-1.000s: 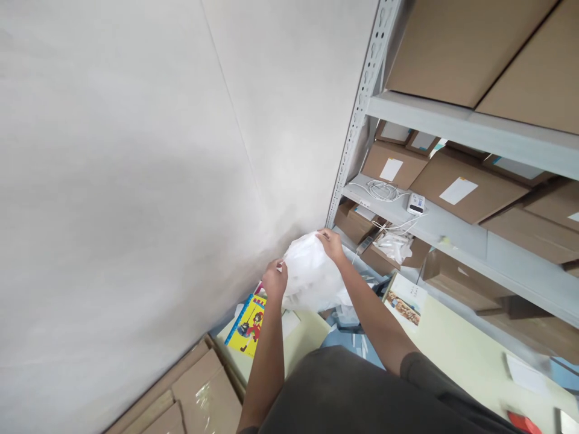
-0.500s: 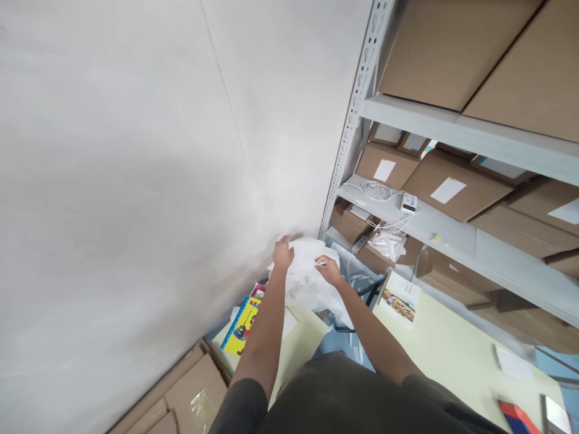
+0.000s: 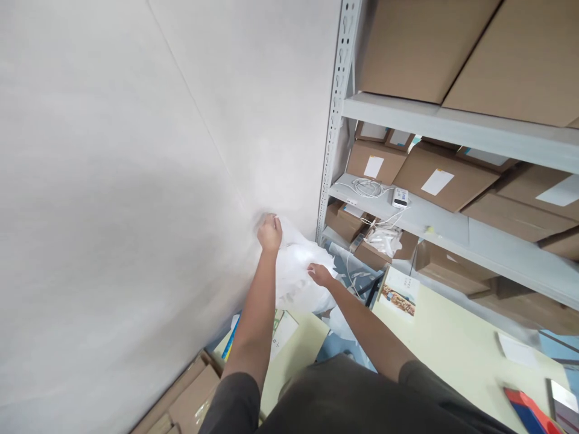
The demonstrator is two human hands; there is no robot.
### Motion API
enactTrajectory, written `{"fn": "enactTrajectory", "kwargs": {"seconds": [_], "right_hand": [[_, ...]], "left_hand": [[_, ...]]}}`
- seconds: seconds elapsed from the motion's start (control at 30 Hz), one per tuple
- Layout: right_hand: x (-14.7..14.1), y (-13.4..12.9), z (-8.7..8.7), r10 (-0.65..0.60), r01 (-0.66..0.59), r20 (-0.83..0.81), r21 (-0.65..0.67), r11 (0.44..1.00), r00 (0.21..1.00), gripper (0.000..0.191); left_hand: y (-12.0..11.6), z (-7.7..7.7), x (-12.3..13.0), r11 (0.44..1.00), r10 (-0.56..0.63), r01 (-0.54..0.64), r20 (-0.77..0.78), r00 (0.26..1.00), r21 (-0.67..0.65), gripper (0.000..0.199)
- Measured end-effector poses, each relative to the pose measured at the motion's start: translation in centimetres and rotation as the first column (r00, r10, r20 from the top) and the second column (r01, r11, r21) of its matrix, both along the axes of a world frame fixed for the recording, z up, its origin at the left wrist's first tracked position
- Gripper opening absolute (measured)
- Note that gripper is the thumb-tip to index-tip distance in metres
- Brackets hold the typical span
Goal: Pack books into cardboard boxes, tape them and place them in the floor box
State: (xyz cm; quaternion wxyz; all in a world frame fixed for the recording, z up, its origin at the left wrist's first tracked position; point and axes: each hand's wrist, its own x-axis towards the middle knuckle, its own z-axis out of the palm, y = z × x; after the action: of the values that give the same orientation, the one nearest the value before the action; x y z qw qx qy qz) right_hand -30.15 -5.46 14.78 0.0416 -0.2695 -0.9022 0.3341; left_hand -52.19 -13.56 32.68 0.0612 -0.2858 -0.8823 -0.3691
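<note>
A crumpled mass of thin white material [image 3: 298,280], like plastic or paper, lies between my hands beside the wall. My left hand [image 3: 270,232] is closed on its raised upper left part, close to the wall. Lower and to the right, my right hand [image 3: 319,274] is closed in a pinch at the right side of the white material. What its fingertips pinch is too small to make out. Below the material, sheets or booklets [image 3: 284,333] lie on a pale yellow table [image 3: 307,331], partly hidden by my left forearm.
Grey metal shelves [image 3: 452,223] with cardboard boxes [image 3: 447,175] stand at the right, holding a coiled white cable [image 3: 367,188]. A second pale table [image 3: 446,337] bears a booklet [image 3: 400,291] and a red and blue object [image 3: 529,410]. Flattened cardboard [image 3: 192,398] leans at lower left.
My left hand has risen up and left, pulling the white material's edge up with it, and its fingers have closed. My right hand has shifted slightly down and left. The camera view has turned slightly.
</note>
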Motion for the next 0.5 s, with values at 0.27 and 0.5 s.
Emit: {"fn": "enactTrajectory", "kwargs": {"seconds": [0.27,0.5], "right_hand": [[-0.5,-0.3,3.3,-0.321,0.324,-0.183,-0.014,0.946,0.929,0.068],[-5.1,-1.5,6.8,-0.232,0.264,-0.407,0.022,0.964,0.884,0.109]], "left_hand": [[-5.2,6.5,0.5,0.980,-0.063,0.084,-0.119,0.991,0.183,0.022],[-6.3,4.9,4.0,0.953,-0.242,0.223,0.069,0.968,0.205,0.019]]}}
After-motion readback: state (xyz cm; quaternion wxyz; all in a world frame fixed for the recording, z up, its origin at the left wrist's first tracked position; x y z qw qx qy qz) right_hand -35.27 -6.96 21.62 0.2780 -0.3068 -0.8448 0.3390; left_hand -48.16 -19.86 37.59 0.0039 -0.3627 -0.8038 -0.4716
